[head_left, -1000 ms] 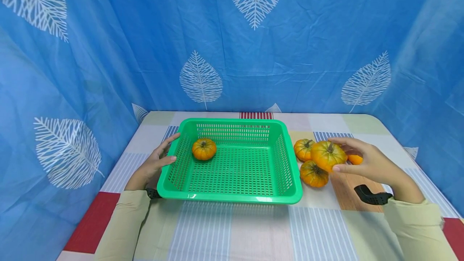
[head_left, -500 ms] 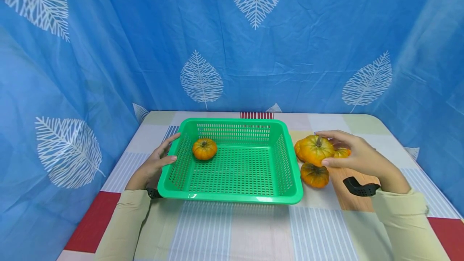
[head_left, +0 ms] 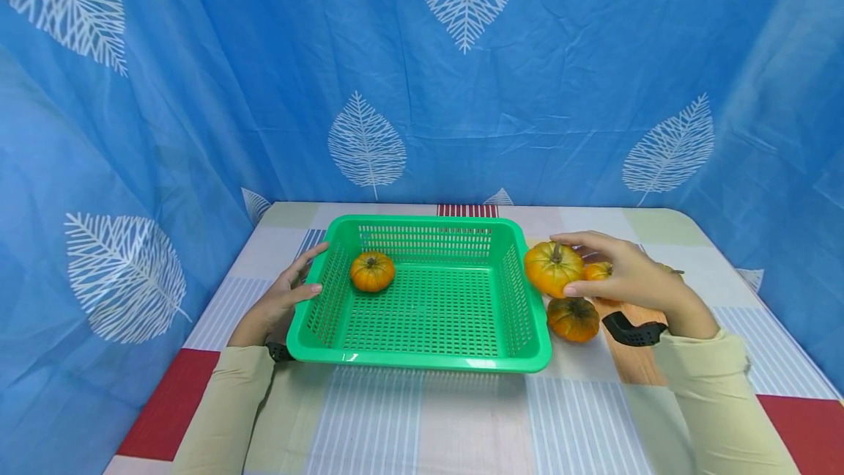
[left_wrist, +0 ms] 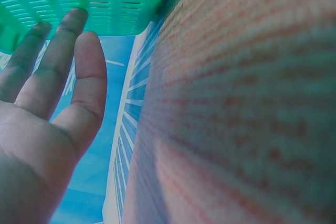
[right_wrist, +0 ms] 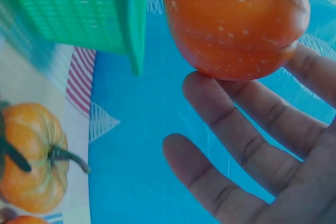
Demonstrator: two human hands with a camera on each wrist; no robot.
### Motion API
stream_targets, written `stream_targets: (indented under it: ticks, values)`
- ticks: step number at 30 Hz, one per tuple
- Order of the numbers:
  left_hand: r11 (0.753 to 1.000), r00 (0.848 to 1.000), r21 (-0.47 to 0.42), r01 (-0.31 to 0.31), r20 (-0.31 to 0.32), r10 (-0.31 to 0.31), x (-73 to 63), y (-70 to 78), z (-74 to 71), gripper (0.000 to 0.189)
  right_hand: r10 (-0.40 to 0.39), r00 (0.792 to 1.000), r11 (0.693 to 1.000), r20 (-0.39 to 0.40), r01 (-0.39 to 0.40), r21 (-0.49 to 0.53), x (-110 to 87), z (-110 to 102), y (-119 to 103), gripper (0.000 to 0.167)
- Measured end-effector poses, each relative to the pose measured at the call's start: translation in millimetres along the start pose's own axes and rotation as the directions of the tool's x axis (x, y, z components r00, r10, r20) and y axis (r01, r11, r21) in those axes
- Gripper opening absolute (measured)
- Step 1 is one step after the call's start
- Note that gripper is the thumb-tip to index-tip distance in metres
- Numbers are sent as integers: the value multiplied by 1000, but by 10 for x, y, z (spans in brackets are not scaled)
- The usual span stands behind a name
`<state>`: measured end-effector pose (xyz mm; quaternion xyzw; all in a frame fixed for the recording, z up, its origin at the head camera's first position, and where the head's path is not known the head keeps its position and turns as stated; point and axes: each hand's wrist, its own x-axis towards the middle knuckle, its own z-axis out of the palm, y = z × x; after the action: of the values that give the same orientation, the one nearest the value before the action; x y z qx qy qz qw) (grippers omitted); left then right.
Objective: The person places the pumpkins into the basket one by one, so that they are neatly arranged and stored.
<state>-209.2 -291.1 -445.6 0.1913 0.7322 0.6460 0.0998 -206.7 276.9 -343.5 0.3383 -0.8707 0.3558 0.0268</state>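
My right hand (head_left: 623, 273) holds a small orange-yellow pumpkin (head_left: 554, 270) between thumb and fingers, above the right rim of a green plastic basket (head_left: 422, 363). The right wrist view shows fingertips against the underside of this pumpkin (right_wrist: 236, 24). Inside the basket, toward its left side, sits another pumpkin (head_left: 372, 272). My left hand (head_left: 280, 303) rests against the basket's left side, fingers extended; its fingertips (left_wrist: 79, 17) reach the slotted wall in the left wrist view. A darker pumpkin (head_left: 574, 319) lies on the table just right of the basket.
More pumpkins stand behind and under my right hand, one pumpkin (head_left: 596, 270) partly covered by it. A wood-coloured patch (head_left: 636, 361) lies below that hand. Under everything spreads a patchwork tablecloth (head_left: 471, 416), with a blue leaf-print curtain (head_left: 560, 116) behind and at the sides.
My right hand has carried its pumpkin leftward, from over the other pumpkins to the basket's right rim. The left hand and the basket have stayed in place.
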Motion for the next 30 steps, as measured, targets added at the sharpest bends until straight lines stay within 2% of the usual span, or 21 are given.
stream_targets:
  ticks: [8,14,23,30]
  values:
    - [999,1000,31,12,-20,-11,7,-1,12,79,-16,998,1000,58,15,16,165,93,-44,66]
    - [998,1000,56,5,-21,-4,21,0,21,79,27,992,998,123,-35,56,278,162,-98,67]
    - [999,1000,31,-7,-4,7,16,-13,2,78,11,988,997,153,-22,72,448,242,-148,68]
    - [999,1000,48,-17,-1,17,4,-34,-6,76,21,983,995,185,-39,93,604,286,-178,71]
